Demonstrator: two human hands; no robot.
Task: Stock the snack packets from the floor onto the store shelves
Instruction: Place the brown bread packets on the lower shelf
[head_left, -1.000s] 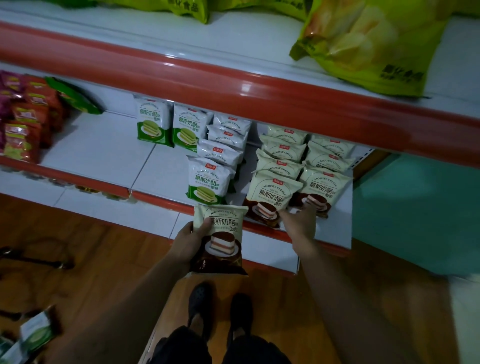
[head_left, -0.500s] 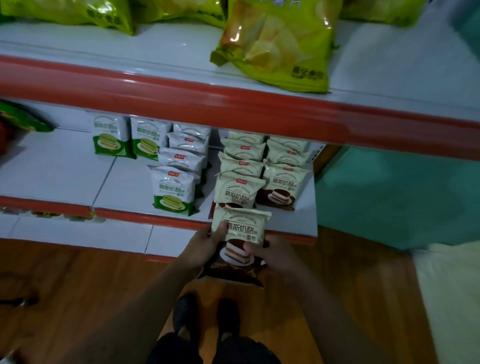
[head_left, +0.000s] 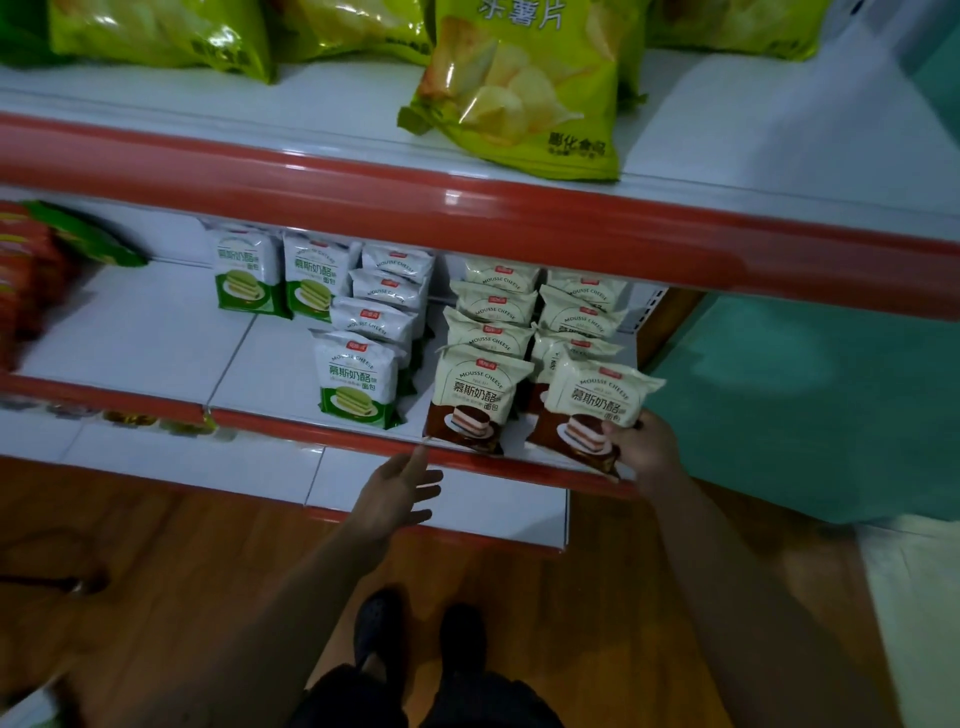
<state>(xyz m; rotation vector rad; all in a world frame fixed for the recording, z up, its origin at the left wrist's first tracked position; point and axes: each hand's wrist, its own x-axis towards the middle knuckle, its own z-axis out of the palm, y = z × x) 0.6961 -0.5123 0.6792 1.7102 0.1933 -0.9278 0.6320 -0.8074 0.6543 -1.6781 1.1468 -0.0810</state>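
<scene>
Right hand (head_left: 644, 453) grips a brown-and-cream snack packet (head_left: 592, 410) by its lower right corner, packet standing at the front of the middle shelf (head_left: 156, 332), rightmost row. Left hand (head_left: 397, 493) empty, fingers spread loose, just below the shelf's red edge.

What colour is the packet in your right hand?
The packet is cream above, brown below; head view.

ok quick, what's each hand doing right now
Left hand: open, fingers straight, holding nothing.
Right hand: grips the brown snack packet by its lower right corner.
</scene>
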